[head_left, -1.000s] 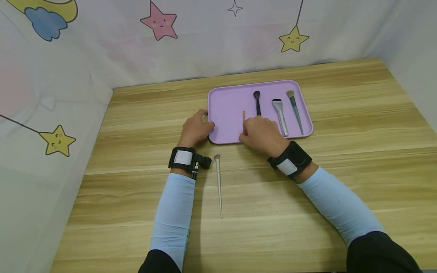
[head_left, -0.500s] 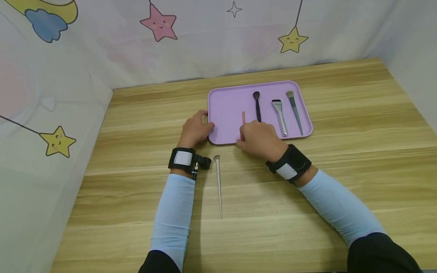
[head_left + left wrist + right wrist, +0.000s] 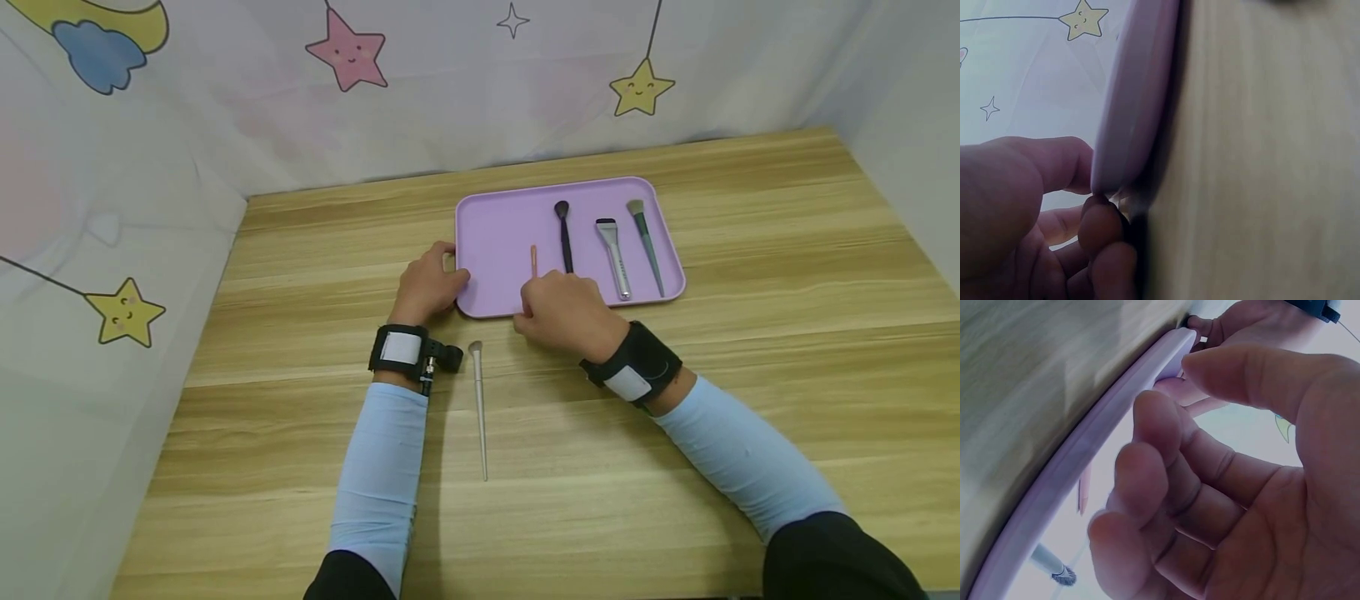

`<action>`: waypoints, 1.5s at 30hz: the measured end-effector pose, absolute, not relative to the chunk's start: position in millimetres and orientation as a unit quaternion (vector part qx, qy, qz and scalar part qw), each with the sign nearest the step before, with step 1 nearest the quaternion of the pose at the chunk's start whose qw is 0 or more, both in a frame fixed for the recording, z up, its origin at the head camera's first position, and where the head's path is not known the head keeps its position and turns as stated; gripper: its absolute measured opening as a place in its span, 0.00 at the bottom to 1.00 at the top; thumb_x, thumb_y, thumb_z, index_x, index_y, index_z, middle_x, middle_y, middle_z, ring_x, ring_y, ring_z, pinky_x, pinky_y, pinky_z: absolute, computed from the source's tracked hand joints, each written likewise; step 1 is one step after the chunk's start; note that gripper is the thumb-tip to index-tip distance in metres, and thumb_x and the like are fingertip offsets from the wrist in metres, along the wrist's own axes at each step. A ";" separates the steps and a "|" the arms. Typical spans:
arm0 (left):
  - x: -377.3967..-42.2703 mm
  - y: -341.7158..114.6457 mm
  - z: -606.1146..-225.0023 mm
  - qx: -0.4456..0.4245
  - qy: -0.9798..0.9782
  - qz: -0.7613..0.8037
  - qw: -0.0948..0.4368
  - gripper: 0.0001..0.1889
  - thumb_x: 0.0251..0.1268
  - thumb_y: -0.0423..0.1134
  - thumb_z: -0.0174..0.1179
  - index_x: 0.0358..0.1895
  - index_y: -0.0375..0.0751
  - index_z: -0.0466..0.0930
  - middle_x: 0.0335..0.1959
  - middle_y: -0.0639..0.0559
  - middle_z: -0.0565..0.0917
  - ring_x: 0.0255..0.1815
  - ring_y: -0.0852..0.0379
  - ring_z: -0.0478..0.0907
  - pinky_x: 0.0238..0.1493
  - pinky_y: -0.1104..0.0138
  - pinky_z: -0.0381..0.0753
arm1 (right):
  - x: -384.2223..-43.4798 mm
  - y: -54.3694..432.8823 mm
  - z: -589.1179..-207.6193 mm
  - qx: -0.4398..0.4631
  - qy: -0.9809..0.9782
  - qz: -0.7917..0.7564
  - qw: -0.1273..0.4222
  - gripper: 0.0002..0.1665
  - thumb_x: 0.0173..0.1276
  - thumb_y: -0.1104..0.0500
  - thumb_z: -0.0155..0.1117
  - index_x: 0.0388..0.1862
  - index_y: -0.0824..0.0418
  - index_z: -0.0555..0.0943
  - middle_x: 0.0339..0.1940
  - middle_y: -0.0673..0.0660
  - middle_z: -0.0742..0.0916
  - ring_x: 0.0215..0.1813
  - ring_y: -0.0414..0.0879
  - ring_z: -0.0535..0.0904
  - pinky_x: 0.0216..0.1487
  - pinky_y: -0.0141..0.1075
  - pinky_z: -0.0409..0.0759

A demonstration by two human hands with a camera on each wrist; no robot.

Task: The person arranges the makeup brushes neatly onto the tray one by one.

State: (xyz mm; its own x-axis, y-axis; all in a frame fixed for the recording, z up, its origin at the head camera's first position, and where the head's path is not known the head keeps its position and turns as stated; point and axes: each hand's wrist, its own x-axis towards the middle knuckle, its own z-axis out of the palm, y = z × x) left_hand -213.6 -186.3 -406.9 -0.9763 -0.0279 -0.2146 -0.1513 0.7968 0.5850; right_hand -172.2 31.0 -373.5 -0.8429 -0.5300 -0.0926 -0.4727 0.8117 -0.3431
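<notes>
A purple tray lies toward the back of the table. My left hand grips its near left corner, with the thumb over the rim; the left wrist view shows fingers bent at the tray's edge. At the front rim is my right hand, its fingers loosely curled around nothing in the right wrist view. It overlaps the lower part of a thin copper-coloured stick in the tray. Right of that lie a black makeup brush, a silver flat-topped brush and a green-handled brush.
On the table in front of the tray lies a slim pale makeup brush, between the forearms. Behind the wooden table hangs a white cloth printed with stars.
My right hand has slid a little left and back toward me over the tray's front rim, showing more of the black brush handle. My left hand has stayed on the tray corner.
</notes>
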 end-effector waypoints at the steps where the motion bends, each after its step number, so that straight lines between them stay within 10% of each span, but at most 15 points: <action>1: -213.5 -186.4 -407.0 -0.048 0.942 0.316 0.099 0.30 0.67 0.46 0.55 0.72 0.43 0.67 0.59 0.39 0.78 0.51 0.42 0.74 0.50 0.55 0.73 | -171.8 30.8 -373.5 -0.266 0.947 -0.155 0.092 0.15 0.65 0.53 0.67 0.20 0.56 0.81 0.19 0.51 0.80 0.23 0.47 0.75 0.19 0.43 0.73; 35: -213.3 -186.5 -407.3 -0.055 0.937 0.329 0.100 0.28 0.68 0.47 0.55 0.70 0.45 0.68 0.37 0.42 0.82 0.27 0.49 0.80 0.31 0.61 0.73 | -156.3 21.2 -370.5 -0.290 0.939 -0.148 0.112 0.21 0.63 0.54 0.65 0.13 0.53 0.71 0.14 0.47 0.69 0.20 0.45 0.68 0.17 0.41 0.66; 45: -213.6 -187.1 -407.2 -0.054 0.937 0.329 0.102 0.29 0.68 0.47 0.56 0.70 0.44 0.68 0.47 0.39 0.80 0.40 0.44 0.77 0.37 0.59 0.73 | -151.9 18.6 -371.7 -0.309 0.933 -0.144 0.116 0.21 0.64 0.53 0.65 0.13 0.53 0.72 0.14 0.47 0.69 0.18 0.43 0.66 0.16 0.38 0.65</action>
State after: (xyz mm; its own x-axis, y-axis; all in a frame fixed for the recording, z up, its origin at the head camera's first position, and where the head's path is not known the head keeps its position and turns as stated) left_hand -213.6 -187.1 -407.2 -0.9732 -0.0344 -0.2275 -0.1691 0.7774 0.6058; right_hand -151.9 18.6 -371.7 -0.7825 -0.6093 -0.1281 -0.5425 0.7682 -0.3400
